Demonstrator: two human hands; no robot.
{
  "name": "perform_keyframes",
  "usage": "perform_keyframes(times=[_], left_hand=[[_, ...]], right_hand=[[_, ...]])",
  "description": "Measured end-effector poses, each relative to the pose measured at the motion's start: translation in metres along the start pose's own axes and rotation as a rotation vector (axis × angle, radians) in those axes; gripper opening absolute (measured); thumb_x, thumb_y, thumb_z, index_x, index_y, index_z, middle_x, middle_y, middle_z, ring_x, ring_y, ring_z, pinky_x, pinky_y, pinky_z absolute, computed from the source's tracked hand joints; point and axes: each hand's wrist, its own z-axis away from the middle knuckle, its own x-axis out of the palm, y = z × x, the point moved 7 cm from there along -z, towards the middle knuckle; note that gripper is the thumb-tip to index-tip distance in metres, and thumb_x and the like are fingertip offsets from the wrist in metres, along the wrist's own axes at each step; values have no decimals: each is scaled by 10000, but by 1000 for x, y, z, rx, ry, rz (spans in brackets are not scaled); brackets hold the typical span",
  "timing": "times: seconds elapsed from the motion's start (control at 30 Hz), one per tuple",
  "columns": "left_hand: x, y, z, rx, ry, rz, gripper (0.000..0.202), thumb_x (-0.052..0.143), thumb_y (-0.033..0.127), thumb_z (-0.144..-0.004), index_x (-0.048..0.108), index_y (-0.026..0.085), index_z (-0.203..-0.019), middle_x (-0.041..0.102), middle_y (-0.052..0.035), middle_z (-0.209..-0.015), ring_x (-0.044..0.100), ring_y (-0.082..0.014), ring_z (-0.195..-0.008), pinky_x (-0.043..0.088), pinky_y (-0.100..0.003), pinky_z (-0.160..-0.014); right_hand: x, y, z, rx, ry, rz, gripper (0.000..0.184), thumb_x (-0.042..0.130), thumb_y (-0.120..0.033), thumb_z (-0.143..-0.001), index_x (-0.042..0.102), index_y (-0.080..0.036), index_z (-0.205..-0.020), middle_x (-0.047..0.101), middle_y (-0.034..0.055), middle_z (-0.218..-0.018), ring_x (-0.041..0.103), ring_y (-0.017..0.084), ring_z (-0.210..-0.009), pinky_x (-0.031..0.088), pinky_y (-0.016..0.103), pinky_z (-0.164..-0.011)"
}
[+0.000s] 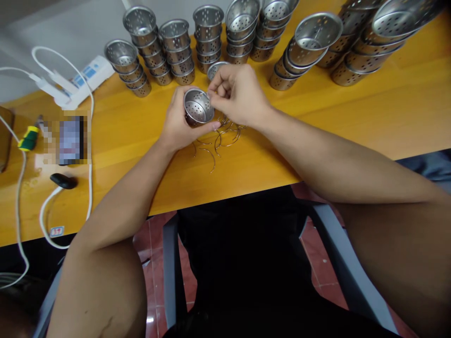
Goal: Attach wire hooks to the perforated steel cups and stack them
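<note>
My left hand [178, 123] is wrapped round a small perforated steel cup [198, 106], its mouth tilted toward me. My right hand [239, 94] is closed in a pinch at the cup's right rim; whatever it pinches is too small to make out. Just below both hands a loose heap of thin curved wire handles [220, 138] lies on the yellow wooden table [317, 122]. Another single cup [215, 69] stands just behind my right hand.
Several stacks of the same perforated cups [207, 35] line the table's far edge, with bigger tilted stacks [369, 42] at the right. At the left lie a white power strip [82, 77] with cables, a phone [70, 141], a screwdriver [30, 137] and a small black object [63, 180].
</note>
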Motion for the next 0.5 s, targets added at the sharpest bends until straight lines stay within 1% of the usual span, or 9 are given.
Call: perform_keyframes(times=[0.07, 0.2, 0.3, 0.4, 0.5], left_hand=[[-1, 2, 0, -5, -4, 11, 1109, 1232, 889, -586, 687, 379, -1406, 803, -98, -1465, 819, -463, -1402, 687, -705, -1309], [-2, 6, 1, -16, -8, 44, 1078, 1220, 897, -609, 691, 369, -1385, 802, -104, -1471, 811, -453, -1423, 685, -696, -1318], [-2, 7, 2, -2, -7, 53, 1071, 1207, 909, -620, 686, 373, -1386, 802, -106, -1477, 813, -450, -1415, 685, -701, -1306], [-2, 6, 3, 8, -7, 45, 1047, 1202, 898, -647, 682, 380, -1392, 809, -103, -1473, 820, -440, -1399, 692, -683, -1290], [-2, 6, 4, 8, -18, 35, 1025, 1184, 900, -684, 680, 376, -1407, 811, -100, -1472, 821, -438, -1402, 692, -666, -1287]], right_hand=[[1, 0, 0, 11, 6, -20, 417, 755, -769, -1062, 852, -432, -1288, 825, 47, -936, 791, 417, -987, 651, 547, -776], [1, 1, 1, 18, 45, -68, 354, 770, -713, -1046, 833, -398, -1193, 812, 54, -912, 777, 398, -933, 644, 532, -763], [3, 2, 0, 5, 40, -63, 377, 755, -731, -1050, 832, -406, -1224, 809, 52, -912, 766, 400, -927, 629, 529, -763], [4, 1, 0, -17, 11, -48, 386, 738, -732, -1055, 836, -413, -1250, 821, 57, -942, 765, 403, -920, 610, 528, -763], [4, 1, 1, 16, 20, -62, 370, 749, -726, -1050, 824, -405, -1217, 818, 57, -930, 771, 400, -937, 603, 515, -755]])
